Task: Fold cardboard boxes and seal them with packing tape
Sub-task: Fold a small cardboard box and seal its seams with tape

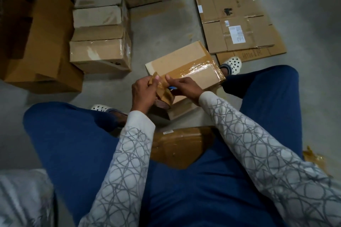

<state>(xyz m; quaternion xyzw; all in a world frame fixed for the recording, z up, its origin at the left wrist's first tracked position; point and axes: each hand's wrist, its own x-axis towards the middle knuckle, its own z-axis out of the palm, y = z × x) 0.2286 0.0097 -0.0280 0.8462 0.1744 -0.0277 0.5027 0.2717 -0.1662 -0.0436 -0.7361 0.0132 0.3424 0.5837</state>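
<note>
Head view: the cardboard box [184, 59] sits on the floor [156, 27] between the person's white shoes [232, 63], a strip of tape [195, 69] laid along its top seam; the left hand [144, 90] curls round the tape roll [165, 98] and pinches the loose tape; the right hand [186, 88] pinches the tape just beside it, at the box's near edge. Likely risk: the crumpled stretch between the hands folds onto itself or sticks to fingers; a crooked tear could peel the strip's end off the box.

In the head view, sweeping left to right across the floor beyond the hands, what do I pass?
Large open brown carton → stack of taped boxes → box being taped → flattened cardboard sheets.
</note>
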